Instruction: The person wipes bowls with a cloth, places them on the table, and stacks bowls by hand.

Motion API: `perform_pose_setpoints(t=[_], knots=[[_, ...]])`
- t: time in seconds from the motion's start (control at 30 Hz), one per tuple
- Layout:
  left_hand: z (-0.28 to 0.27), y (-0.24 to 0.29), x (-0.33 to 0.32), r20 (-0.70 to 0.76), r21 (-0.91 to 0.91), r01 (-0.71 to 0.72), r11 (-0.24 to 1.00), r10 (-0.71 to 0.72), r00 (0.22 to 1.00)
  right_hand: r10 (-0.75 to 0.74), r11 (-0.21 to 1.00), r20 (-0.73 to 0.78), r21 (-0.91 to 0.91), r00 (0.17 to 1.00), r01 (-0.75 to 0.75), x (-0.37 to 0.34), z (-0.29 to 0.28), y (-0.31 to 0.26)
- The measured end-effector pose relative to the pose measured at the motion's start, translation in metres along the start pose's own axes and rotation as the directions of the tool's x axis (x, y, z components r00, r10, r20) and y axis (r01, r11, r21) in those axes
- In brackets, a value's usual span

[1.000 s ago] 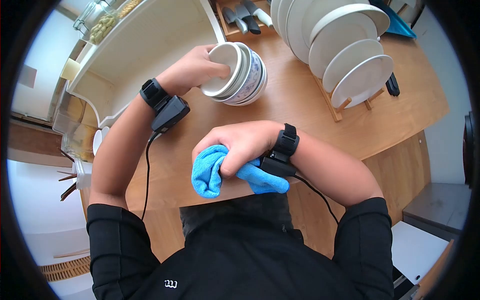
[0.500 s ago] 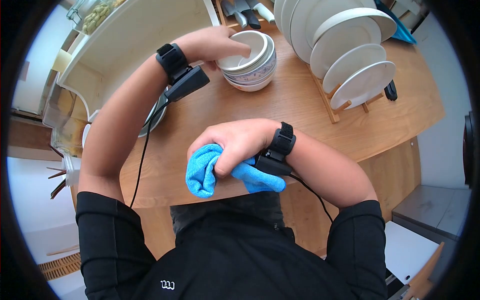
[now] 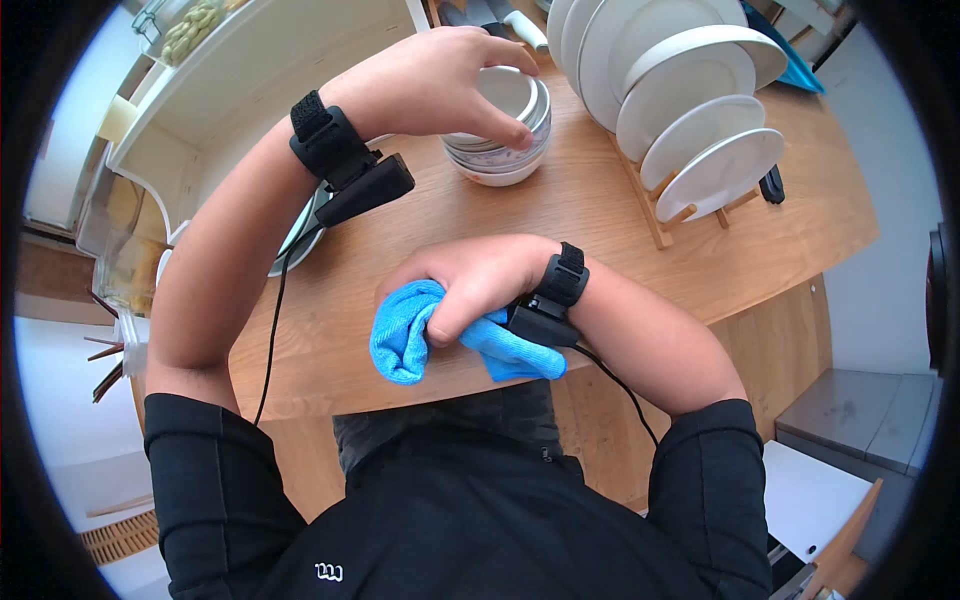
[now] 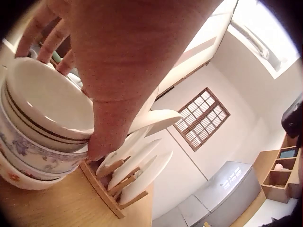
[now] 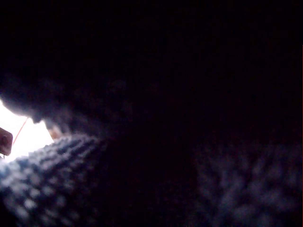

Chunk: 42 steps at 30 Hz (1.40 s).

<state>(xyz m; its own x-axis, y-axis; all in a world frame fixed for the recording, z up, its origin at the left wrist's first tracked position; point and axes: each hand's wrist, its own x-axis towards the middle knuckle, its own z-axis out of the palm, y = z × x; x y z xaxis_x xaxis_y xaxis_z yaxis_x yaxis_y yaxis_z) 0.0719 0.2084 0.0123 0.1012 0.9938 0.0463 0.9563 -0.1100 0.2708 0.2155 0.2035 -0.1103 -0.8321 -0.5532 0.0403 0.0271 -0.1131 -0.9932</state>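
While the right hand (image 3: 475, 280) is clamped on one crumpled blue cloth (image 3: 402, 335), soft and looped in texture, at the centre of the frame, the left hand (image 3: 430, 85) reaches to the upper centre, thumb and fingers apart and curved around the rims of the stacked bowls (image 3: 500, 165). These glossy, round bowls, at least four, stand on the wood-grained bench (image 3: 570, 235); one has a blue floral band, and dark lines ring the upper part. At upper right, at least six smooth white plates (image 3: 722, 175) lean in one wooden rack (image 3: 655, 215).
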Motion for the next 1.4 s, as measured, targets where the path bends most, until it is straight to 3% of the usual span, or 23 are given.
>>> perform_pose_setpoints(t=[0.1,0.17,0.4,0.47,0.5,0.53,0.57,0.6,0.63,0.7,0.73,0.77,0.83,0.9,0.97,1.03,1.13,1.2,1.27,1.3,1.33,1.37,1.4], knots=[[0.001,0.007,0.002,-0.058,0.082,-0.046,0.996,0.051,0.997,-0.001,1.000,-0.025,-0.015,1.000,0.000,0.000,0.001,-0.002],[-0.003,0.013,0.006,0.026,0.164,-0.037,0.986,0.033,0.999,-0.003,1.000,-0.021,-0.014,1.000,0.003,0.000,0.002,-0.002],[-0.012,0.017,0.000,0.034,0.193,0.019,0.981,-0.026,0.999,0.071,0.997,-0.028,-0.032,0.997,-0.072,-0.005,-0.002,-0.012],[-0.023,0.018,-0.010,-0.077,-0.030,0.011,0.999,-0.013,0.997,0.064,0.998,-0.049,0.013,0.997,-0.064,-0.004,-0.005,-0.006],[-0.026,0.016,-0.017,-0.083,-0.028,0.013,1.000,-0.015,0.996,0.066,0.998,-0.045,0.007,0.997,-0.065,-0.005,-0.005,-0.006],[-0.029,0.014,-0.025,-0.103,-0.271,0.098,0.958,-0.130,0.986,0.049,0.997,-0.073,0.058,0.996,-0.045,-0.007,-0.005,-0.006],[-0.035,0.008,-0.034,-0.100,-0.498,0.165,0.851,-0.246,0.964,0.034,0.994,-0.096,0.105,0.995,-0.024,-0.008,-0.005,-0.008],[-0.031,-0.005,-0.044,-0.153,-0.717,0.109,0.688,-0.309,0.939,0.036,0.995,-0.080,0.091,0.996,-0.029,-0.008,-0.005,-0.012],[-0.028,-0.016,-0.057,-0.178,-0.718,0.101,0.689,-0.322,0.930,0.038,0.995,-0.129,0.092,0.991,-0.026,-0.011,-0.005,-0.016],[-0.023,-0.020,-0.094,-0.230,-0.947,-0.078,0.312,-0.489,0.841,0.069,0.985,-0.198,0.168,0.978,-0.035,-0.017,-0.007,-0.020],[-0.028,-0.025,-0.111,-0.160,-0.987,-0.158,0.041,-0.453,0.877,0.061,0.980,-0.241,0.197,0.969,-0.013,-0.017,-0.010,-0.021],[-0.029,-0.030,-0.127,-0.187,-0.981,-0.185,0.053,-0.486,0.853,0.055,0.973,-0.280,0.229,0.958,0.011,-0.016,-0.011,-0.021],[-0.018,-0.035,-0.155,-0.143,-0.884,-0.312,-0.347,-0.435,0.889,0.085,0.970,-0.383,0.245,0.920,0.012,-0.013,-0.010,-0.026],[-0.012,-0.033,-0.175,-0.194,-0.832,-0.418,-0.364,-0.516,0.835,0.080,0.928,-0.522,0.350,0.849,0.128,-0.011,0.004,-0.031],[-0.010,-0.026,-0.196,-0.193,-0.817,-0.424,-0.391,-0.508,0.840,0.016,0.848,-0.675,0.401,0.738,0.348,-0.005,0.019,-0.030],[-0.007,-0.024,-0.209,-0.243,-0.828,-0.462,-0.319,-0.538,0.807,-0.080,0.824,-0.739,0.328,0.669,0.461,0.000,0.022,-0.028],[-0.013,-0.031,-0.221,-0.397,-0.890,-0.455,-0.034,-0.435,0.808,-0.146,0.917,-0.913,0.019,0.380,0.399,0.019,0.028,-0.054],[-0.029,-0.031,-0.227,-0.434,-0.888,-0.458,0.039,-0.394,0.810,-0.264,0.902,-0.899,-0.103,0.349,0.419,0.032,0.028,-0.085],[-0.045,-0.033,-0.223,-0.527,-0.849,-0.457,0.266,-0.366,0.767,-0.484,0.842,-0.817,-0.335,0.315,0.423,0.045,0.027,-0.121],[-0.055,-0.034,-0.224,-0.533,-0.845,-0.462,0.269,-0.343,0.774,-0.614,0.774,-0.728,-0.479,0.305,0.414,0.051,0.024,-0.138],[-0.067,-0.032,-0.227,-0.574,-0.788,-0.417,0.453,-0.297,0.763,-0.692,0.701,-0.662,-0.520,0.289,0.488,0.057,0.020,-0.149],[-0.075,-0.031,-0.230,-0.613,-0.695,-0.363,0.621,-0.248,0.750,-0.812,0.577,-0.552,-0.708,0.190,0.407,0.063,0.014,-0.156],[-0.077,-0.030,-0.232,-0.657,-0.653,-0.361,0.666,-0.262,0.707,-0.865,0.501,-0.468,-0.777,0.181,0.382,0.071,0.015,-0.159]])
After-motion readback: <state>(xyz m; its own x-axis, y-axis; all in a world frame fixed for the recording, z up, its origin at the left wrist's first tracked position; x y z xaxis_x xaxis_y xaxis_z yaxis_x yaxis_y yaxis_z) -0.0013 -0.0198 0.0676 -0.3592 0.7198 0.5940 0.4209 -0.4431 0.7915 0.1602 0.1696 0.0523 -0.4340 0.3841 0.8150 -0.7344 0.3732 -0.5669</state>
